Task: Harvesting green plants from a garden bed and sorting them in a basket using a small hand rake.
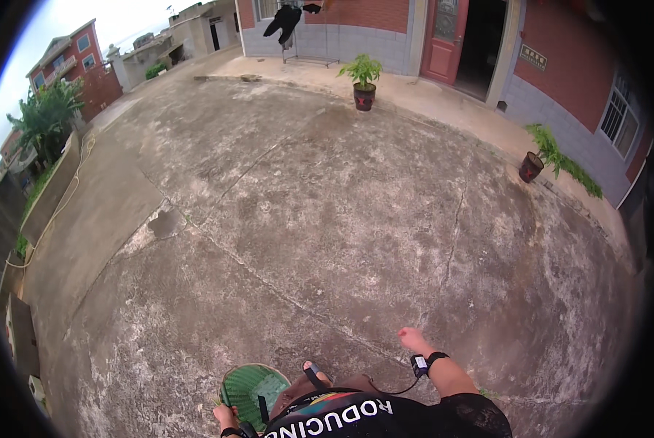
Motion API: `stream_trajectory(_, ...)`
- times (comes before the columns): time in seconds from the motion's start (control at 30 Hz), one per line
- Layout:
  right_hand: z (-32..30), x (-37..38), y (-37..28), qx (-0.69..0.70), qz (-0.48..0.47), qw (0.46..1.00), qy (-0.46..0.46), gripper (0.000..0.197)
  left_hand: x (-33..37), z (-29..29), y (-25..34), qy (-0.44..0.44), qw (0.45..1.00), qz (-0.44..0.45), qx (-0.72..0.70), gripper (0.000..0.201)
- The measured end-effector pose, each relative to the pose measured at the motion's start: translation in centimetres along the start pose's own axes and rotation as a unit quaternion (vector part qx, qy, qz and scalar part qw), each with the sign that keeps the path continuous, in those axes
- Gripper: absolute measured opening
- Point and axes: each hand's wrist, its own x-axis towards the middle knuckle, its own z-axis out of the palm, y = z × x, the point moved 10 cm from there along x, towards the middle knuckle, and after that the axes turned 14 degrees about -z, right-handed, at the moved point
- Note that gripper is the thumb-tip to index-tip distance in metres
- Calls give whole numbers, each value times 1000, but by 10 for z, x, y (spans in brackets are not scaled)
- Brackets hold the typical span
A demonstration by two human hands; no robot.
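Observation:
A round green basket (252, 390) with a pale rim is carried against my left side, tilted so its inside shows. My left hand (225, 415) is closed on the basket's outer left edge; a small wisp of something green shows beside its fingers, too small to make out. My right hand (413, 339) hangs out in front and to the right, above the concrete, with its fingers curled in and nothing visible in them. A dark strap with a small white device (419, 363) sits on my right wrist.
Cracked concrete (327, 219) spreads ahead, with a dark patch (166, 223) at left. A potted plant (364, 96) stands before an open red door (443, 40), another potted plant (531, 167) farther right. A hose (71, 171) runs along the left wall; dark clothes (283, 24) hang on a rack.

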Motion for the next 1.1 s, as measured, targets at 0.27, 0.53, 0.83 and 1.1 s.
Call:
stream_trajectory(0.27,84,-21,107,-154,-27,888,-432,26,-71,147,254,109,968,-200,111,22)
stream_trajectory(0.53,9,446,47,-298,-160,896,-288,21,11,312,446,97,990,-92,50,21)
stream_trajectory(0.83,-115,1033,-357,38,-135,989,-39,28,81,507,680,73,993,-91,-1,20)
stream_trajectory(1.1,-8,1103,-306,-165,-215,899,-344,24,159,667,972,64,997,-50,-7,20)
